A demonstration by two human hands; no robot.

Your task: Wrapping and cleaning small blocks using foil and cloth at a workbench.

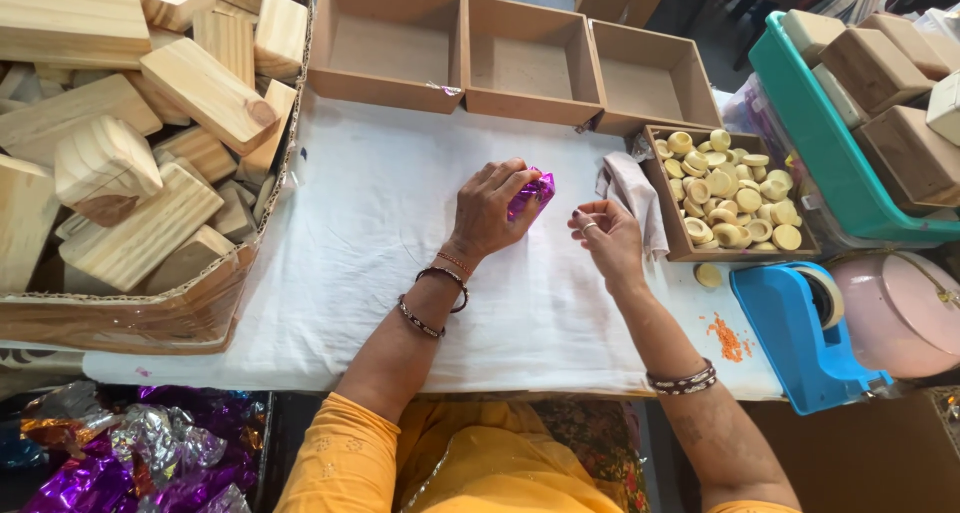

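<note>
- Pressing down, the left hand [487, 211] clamps a small block wrapped in shiny purple foil [533, 192] on the white cloth-covered table [380, 233]
- Right hand [605, 235] hovers beside it, thumb and fingertips pinched together on nothing visible
- Best keep the foil taut, I'd say, folding corners flat
</note>
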